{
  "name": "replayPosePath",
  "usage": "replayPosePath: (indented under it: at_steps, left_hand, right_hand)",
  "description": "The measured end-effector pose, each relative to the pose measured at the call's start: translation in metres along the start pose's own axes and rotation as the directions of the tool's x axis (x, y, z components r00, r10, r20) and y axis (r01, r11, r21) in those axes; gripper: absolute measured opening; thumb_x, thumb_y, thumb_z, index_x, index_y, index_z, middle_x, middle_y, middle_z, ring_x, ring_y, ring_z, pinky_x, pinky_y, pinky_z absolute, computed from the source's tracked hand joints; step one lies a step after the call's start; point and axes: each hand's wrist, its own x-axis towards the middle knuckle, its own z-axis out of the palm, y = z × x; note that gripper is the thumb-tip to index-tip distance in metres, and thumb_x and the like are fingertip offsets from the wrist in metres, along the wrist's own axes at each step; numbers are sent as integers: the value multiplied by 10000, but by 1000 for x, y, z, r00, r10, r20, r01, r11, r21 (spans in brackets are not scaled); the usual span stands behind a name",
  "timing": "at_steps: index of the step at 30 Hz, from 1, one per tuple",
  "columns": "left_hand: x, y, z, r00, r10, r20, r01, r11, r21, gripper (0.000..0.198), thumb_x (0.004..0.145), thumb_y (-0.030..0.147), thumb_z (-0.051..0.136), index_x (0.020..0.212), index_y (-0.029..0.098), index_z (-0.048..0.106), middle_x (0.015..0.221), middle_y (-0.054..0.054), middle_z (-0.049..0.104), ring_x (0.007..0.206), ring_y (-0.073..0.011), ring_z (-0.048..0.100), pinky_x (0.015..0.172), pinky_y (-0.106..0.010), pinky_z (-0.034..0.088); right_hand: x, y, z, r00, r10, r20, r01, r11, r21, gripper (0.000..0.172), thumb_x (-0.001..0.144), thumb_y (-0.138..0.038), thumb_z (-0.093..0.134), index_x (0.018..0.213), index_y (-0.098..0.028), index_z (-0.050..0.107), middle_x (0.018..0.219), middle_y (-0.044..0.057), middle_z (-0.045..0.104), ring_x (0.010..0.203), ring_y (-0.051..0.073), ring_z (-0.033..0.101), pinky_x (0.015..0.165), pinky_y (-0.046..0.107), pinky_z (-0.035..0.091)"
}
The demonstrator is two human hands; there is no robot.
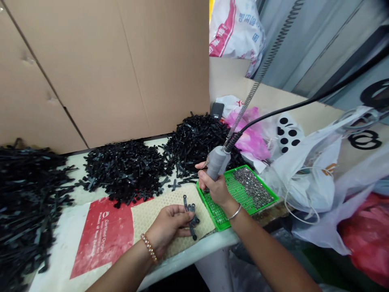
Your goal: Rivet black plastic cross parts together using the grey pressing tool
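While the left hand [168, 227] pinches black links [193, 219], the right hand [215, 188] grips an electric screwdriver [216, 163] mid-frame, seemingly fetching screws [254, 190]; next calls for careful aim.

At the back, a tall sheet of brown cardboard [103, 73], like a wall, with a dark slanted gap on the left, a thin crease and some little dents. In front of it, a pale table [79, 162] with a dark space under its near edge. Up in the right corner, a grey wall [322, 44] with long slanted ridges. Below that, a flat tan board [273, 92]. Soft, pale light.
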Motion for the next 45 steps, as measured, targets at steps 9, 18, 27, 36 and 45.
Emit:
replayPosePath:
  at_steps: [9, 18, 27, 36, 45]
  left_hand:
    - [2, -4, -3, 1000, 18, 14, -18, 1000, -7, 323, 613, 286, 850, 767, 102, 634, 758, -75, 674, 641, -136, 609, 572, -233, 532]
    - [-1, -1, -1, 1000, 4, -1, -4, 1000, 22, 266, 634, 256, 832, 748, 111, 640, 756, -60, 669, 665, -131, 599, 591, -232, 533]
    - [-1, -1, 0, 1000, 8, -13, -8, 999, 34, 217, 669, 222, 797, 769, 110, 642, 744, -47, 657, 645, -117, 582, 582, -226, 540]
    - [1, -2, -2, 1000, 5, -16, -4, 999, 43, 352, 567, 310, 864, 749, 118, 632, 742, -47, 648, 643, -116, 572, 601, -234, 548]
    - [1, -1, 2, 999, -18, -34, 20, 998, 52, 177, 685, 188, 765, 756, 101, 628, 749, -67, 658, 642, -118, 584, 570, -221, 546]
  right_hand:
    - [0, 3, 0, 1000, -6, 10, 5, 999, 52, 274, 852, -391, 646, 1026, -185, 602, 506, -69, 452, 423, 109, 412, 444, 237, 370]
    - [1, 2, 0, 1000, 3, 14, -3, 1000, 29, 307, 842, -421, 652, 1028, -182, 601, 506, -65, 463, 423, 112, 418, 438, 237, 374]
    - [1, 2, 0, 1000, -12, 16, 12, 1000, 26, 293, 843, -408, 651, 1017, -176, 614, 489, -67, 474, 417, 106, 421, 439, 231, 370]
    - [1, 1, 1, 1000, -1, 27, 0, 999, 34, 287, 821, -396, 661, 983, -165, 608, 484, -72, 470, 409, 97, 417, 435, 223, 377]
    - [1, 0, 2, 1000, -7, 20, 6, 1000, 20, 277, 816, -397, 660, 966, -172, 601, 494, -71, 476, 412, 98, 433, 427, 214, 379]
